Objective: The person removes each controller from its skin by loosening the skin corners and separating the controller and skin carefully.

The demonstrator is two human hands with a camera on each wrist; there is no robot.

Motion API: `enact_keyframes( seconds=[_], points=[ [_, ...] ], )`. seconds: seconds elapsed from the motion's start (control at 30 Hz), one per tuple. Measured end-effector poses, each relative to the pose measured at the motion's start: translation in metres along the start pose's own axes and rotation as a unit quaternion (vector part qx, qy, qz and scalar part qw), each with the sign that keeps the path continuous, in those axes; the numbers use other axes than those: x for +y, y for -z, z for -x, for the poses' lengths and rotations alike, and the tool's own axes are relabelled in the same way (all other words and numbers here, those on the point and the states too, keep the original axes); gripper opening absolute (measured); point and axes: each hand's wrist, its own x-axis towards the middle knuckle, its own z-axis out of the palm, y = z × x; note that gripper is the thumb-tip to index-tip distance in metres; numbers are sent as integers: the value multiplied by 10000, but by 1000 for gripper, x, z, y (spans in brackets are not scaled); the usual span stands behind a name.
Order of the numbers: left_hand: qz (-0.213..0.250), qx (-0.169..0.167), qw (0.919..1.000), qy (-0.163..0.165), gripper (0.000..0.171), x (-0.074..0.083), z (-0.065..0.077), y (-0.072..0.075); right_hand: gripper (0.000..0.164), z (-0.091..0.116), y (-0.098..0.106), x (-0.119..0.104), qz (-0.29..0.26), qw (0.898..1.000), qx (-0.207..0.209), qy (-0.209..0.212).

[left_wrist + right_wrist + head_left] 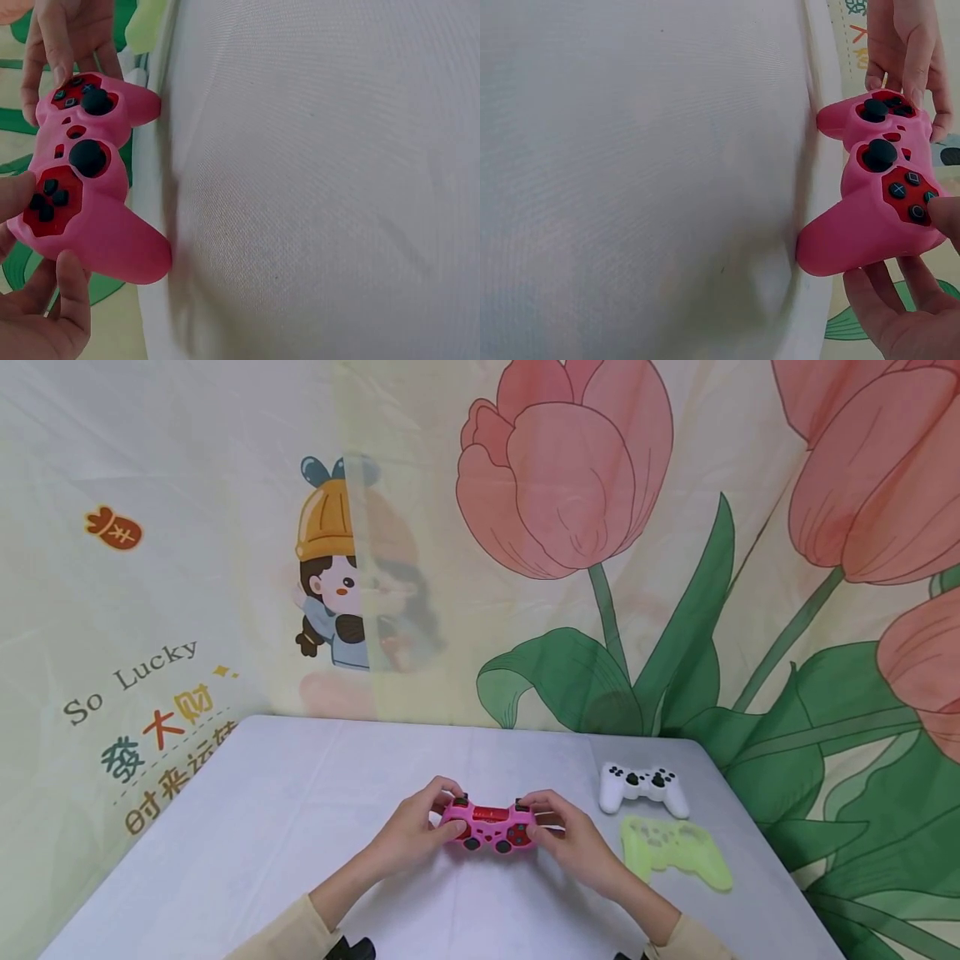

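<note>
A red game controller in a pink silicone cover (489, 825) is held between both hands over the middle of the table. My left hand (411, 828) grips one end, its thumb on the front near the direction buttons. My right hand (576, 837) grips the other end, thumb by the symbol buttons. In the left wrist view the pink cover (112, 232) wraps the grips, with black sticks and buttons showing through its openings. The right wrist view shows the covered controller (855, 232) with fingers curled behind it.
To the right on the white-clothed table (300, 793) lies a white game controller (642, 787). Just in front of it is a yellow-green silicone controller cover (675, 852). A printed curtain (420, 527) with tulips hangs behind the table.
</note>
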Motion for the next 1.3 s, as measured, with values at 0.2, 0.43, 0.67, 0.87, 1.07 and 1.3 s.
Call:
enact_keyframes(
  seconds=[0.2,0.43,0.67,0.87,1.07,1.3],
  points=[
    [-92,5,9999,-91,35,1,1,-1,33,0,0,-1,132,9996,-115,231],
    [-306,-49,9992,-239,37,-1,3,-2,35,2,0,-1,-3,9986,-258,457],
    [-539,-144,9979,-321,41,0,5,-1,42,3,3,3,223,9976,-406,517],
    [-656,-300,9966,-397,40,0,7,2,46,1,9,0,279,9932,-811,782],
    [-566,-428,9965,-448,39,-1,9,5,46,-7,18,-6,386,9822,-1320,1283],
    [-503,-487,9964,-474,38,-2,10,6,47,-21,21,-6,393,9686,-2042,1360]
  ],
)
